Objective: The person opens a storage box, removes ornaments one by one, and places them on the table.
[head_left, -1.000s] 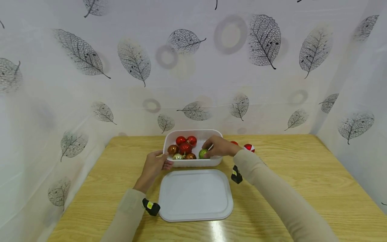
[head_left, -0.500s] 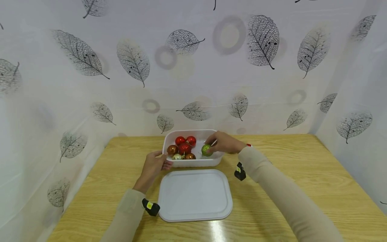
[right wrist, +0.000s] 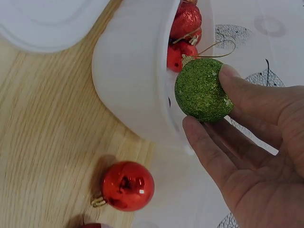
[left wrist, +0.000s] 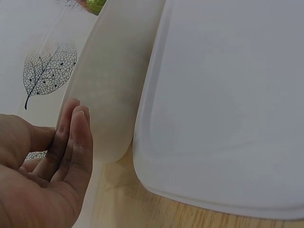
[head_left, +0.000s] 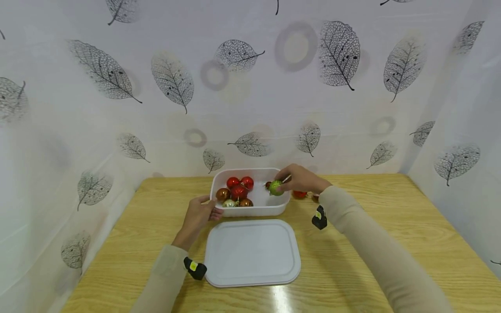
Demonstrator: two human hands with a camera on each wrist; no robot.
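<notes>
- Table point(head_left: 391, 243): the lid point(head_left: 252, 252) lies flat near the front edge, with the tub point(head_left: 250, 211) just behind it.
- Tub: your left hand point(head_left: 199, 214) rests on its left front corner, fingers straight against the wall and gripping nothing.
- Right hand point(head_left: 301, 180): thumb and fingertips pinch the green ball point(head_left: 275, 188) over the tub's right rim, its cap and gold loop pointing into the tub.
- Red ball point(right wrist: 127, 185): it lies on the table just outside the tub's right wall.

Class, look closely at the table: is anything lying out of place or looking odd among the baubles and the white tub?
Yes. A shiny red bauble lies loose on the wooden table beside the white tub, while the others sit inside. The right hand holds a green glitter bauble over the tub's rim. Nothing looks broken.
</notes>
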